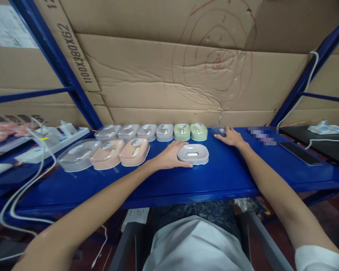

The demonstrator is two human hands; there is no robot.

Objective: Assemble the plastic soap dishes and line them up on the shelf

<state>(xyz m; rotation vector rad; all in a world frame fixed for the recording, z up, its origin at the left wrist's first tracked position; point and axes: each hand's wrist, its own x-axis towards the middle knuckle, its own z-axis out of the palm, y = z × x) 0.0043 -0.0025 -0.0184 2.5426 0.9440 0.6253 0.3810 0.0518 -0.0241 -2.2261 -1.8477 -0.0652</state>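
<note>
My left hand (pixel 171 155) is closed around the left end of a grey oval box (pixel 193 153), thumb in front and fingers behind. The box rests on the blue tabletop and has a white oblong piece in the middle of its top; no round label shows on it. Farther back, my right hand (pixel 231 137) has its thumb and fingers around a small clear plastic cover (pixel 219 131) with a round label, low over the table. Its exact shape is hard to make out.
Boxes with clear covers and round labels stand at left: a back row of grey and green boxes (pixel 182 131), and a front row with peach boxes (pixel 135 152). A phone (pixel 301 153) lies at right. White cables (pixel 42 169) hang at left. Cardboard (pixel 158 75) walls the back.
</note>
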